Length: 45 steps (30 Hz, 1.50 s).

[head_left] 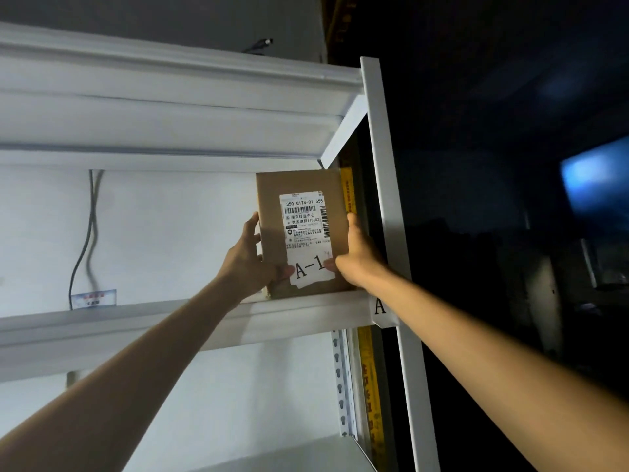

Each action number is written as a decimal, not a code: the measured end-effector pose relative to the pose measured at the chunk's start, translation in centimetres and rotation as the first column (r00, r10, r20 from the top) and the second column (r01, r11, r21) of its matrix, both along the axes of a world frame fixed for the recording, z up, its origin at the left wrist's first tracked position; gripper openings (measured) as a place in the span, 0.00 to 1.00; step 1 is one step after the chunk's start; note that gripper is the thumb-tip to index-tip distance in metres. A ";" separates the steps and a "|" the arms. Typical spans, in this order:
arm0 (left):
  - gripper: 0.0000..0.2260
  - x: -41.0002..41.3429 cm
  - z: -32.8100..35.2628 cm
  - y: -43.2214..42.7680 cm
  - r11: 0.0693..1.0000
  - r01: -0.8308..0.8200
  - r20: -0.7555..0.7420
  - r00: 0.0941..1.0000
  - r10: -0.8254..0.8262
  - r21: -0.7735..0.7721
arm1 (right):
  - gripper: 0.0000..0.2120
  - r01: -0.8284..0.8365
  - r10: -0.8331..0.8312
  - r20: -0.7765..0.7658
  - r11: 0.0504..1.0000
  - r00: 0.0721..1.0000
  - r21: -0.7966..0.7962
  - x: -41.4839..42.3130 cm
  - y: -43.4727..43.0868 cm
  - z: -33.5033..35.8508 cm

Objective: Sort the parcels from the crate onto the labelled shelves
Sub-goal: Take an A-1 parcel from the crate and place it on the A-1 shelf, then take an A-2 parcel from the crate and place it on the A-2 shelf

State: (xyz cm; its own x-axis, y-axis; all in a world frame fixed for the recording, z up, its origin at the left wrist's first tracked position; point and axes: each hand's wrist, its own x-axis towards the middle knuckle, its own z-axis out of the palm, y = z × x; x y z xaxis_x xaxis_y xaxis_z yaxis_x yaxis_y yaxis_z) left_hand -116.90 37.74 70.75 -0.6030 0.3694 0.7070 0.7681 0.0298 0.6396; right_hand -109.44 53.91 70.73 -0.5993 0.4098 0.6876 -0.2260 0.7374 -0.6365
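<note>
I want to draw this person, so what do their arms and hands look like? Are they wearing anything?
No sleeves show on the left arm or right arm; both are bare up to the picture's edge. The left hand and right hand wear no gloves, and I see no watch or rings.

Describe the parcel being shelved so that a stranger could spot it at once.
Find the white metal rack and the middle shelf in view, at the right end by the post. There a brown cardboard parcel stands upright, held by the left hand and right hand; its white label reads A-1.
</note>
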 end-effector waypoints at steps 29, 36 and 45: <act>0.15 7.5 -2.6 -15.5 0.583 -0.732 -0.591 0.658 0.467 -0.353 | 0.24 -0.106 0.005 0.152 0.738 0.988 0.666 4.5 -13.8 -2.2; 0.07 14.5 -8.7 -36.5 0.321 -0.835 -0.440 0.518 0.734 -0.448 | 0.28 -0.523 0.334 0.403 0.555 0.852 0.647 3.8 -33.8 -7.5; 0.07 31.5 -14.2 -56.8 -0.122 -0.798 -0.386 0.145 0.911 -0.590 | 0.24 -0.785 0.726 0.495 0.098 0.477 0.612 13.3 -59.6 -13.0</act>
State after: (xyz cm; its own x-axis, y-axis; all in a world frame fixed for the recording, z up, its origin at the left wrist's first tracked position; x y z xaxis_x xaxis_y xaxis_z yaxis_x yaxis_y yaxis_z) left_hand -85.43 -19.09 56.54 -0.7958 -0.3161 0.5165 -0.2859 0.9480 0.1397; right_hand -96.15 -5.66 57.76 -0.3357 -0.8628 0.3779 -0.9382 0.3419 -0.0529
